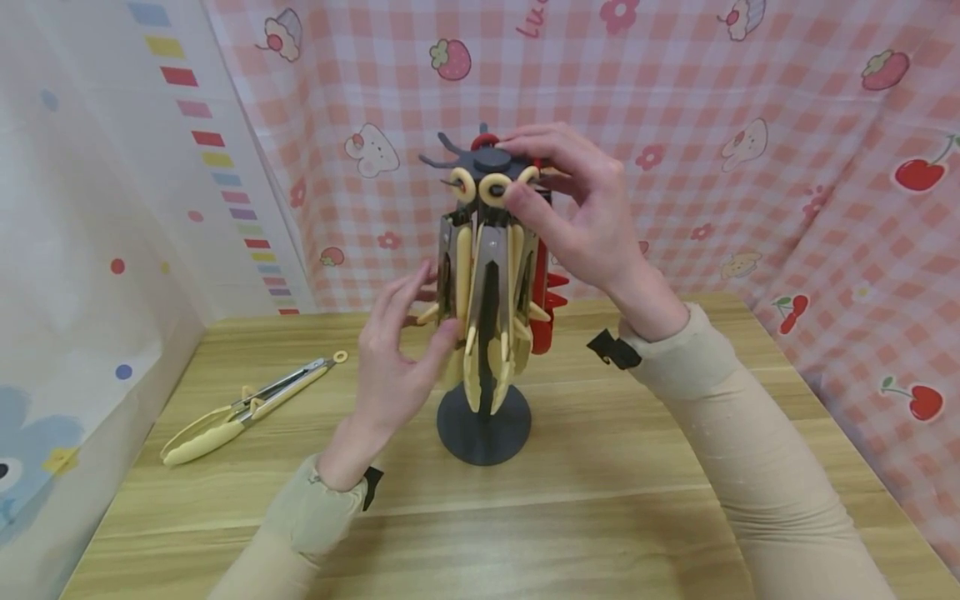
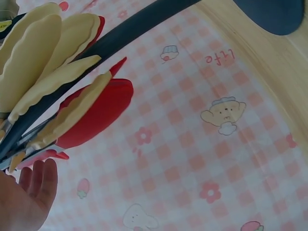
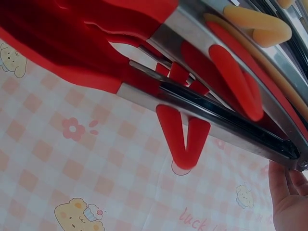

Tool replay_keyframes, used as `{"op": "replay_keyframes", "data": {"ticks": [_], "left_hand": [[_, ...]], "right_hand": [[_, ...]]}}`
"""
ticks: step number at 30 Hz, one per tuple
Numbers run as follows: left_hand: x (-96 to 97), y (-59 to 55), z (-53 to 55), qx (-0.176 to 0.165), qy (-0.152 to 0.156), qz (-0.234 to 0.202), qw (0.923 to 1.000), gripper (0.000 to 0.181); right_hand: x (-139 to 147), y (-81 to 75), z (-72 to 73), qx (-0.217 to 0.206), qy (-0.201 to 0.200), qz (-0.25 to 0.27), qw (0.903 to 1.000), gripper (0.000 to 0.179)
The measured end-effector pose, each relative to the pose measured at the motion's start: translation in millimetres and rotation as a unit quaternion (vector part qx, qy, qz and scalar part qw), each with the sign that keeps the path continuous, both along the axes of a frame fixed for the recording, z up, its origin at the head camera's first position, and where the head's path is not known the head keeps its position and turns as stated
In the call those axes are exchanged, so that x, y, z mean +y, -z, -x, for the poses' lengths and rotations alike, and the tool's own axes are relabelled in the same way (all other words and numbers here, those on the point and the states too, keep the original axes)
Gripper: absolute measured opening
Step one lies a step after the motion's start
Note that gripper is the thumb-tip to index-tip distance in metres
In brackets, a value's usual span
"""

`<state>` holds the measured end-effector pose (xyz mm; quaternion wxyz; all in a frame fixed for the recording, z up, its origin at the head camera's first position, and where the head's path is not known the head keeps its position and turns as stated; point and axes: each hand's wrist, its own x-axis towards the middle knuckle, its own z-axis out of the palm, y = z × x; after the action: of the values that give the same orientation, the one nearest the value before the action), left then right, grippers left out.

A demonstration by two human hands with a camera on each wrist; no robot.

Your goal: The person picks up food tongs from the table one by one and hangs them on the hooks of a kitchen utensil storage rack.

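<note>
A dark grey hanging rack [image 1: 492, 158] with curved hooks on top stands on a round base [image 1: 483, 425]. Cream tongs [image 1: 491, 250] hang from it by their rings, with red tongs [image 1: 543, 321] on its far right side. My right hand [image 1: 588, 204] curls round the rack's top, its thumb against a cream ring and its fingertips by a red ring. Beside the hanging tongs' left side is my left hand [image 1: 397, 350], fingers loosely bent, thumb near a cream pair. The right wrist view shows red tongs [image 3: 183, 139] close up, fingers at their end.
Another pair of cream tongs [image 1: 255, 408] lies on the wooden table [image 1: 600, 517] at the left. A pink checked cloth [image 1: 637, 100] hangs behind and at the right; a white patterned cloth [image 1: 90, 208] hangs at the left.
</note>
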<state>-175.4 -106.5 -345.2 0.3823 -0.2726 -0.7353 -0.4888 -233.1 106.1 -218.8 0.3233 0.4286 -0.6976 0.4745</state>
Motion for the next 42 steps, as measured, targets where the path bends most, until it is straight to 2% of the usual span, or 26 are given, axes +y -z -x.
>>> {"op": "replay_keyframes", "data": {"ticks": [6, 16, 25, 36, 42], "left_hand": [[-9.4, 5.2, 1.1, -0.002, -0.010, 0.008, 0.9999, 0.058], [-25.3, 11.6, 2.7, -0.009, -0.042, 0.028, 0.9987, 0.077], [-41.5, 22.4, 8.2, -0.018, -0.073, 0.058, 0.9955, 0.077], [-65.2, 39.1, 17.7, -0.039, -0.107, 0.085, 0.9898, 0.067], [-78.2, 45.7, 19.5, -0.077, -0.118, 0.112, 0.9836, 0.058]], "right_hand": [[-0.2, 0.0, 0.4, 0.000, -0.005, 0.004, 1.0000, 0.085], [-0.6, 0.6, 1.0, 0.000, -0.009, 0.011, 0.9999, 0.084], [-1.1, 0.5, 0.7, 0.002, -0.006, 0.009, 0.9999, 0.086], [-1.0, 1.7, 0.6, 0.001, -0.007, 0.010, 0.9999, 0.084], [-1.0, 1.7, 0.9, 0.003, -0.006, 0.011, 0.9999, 0.084]]}}
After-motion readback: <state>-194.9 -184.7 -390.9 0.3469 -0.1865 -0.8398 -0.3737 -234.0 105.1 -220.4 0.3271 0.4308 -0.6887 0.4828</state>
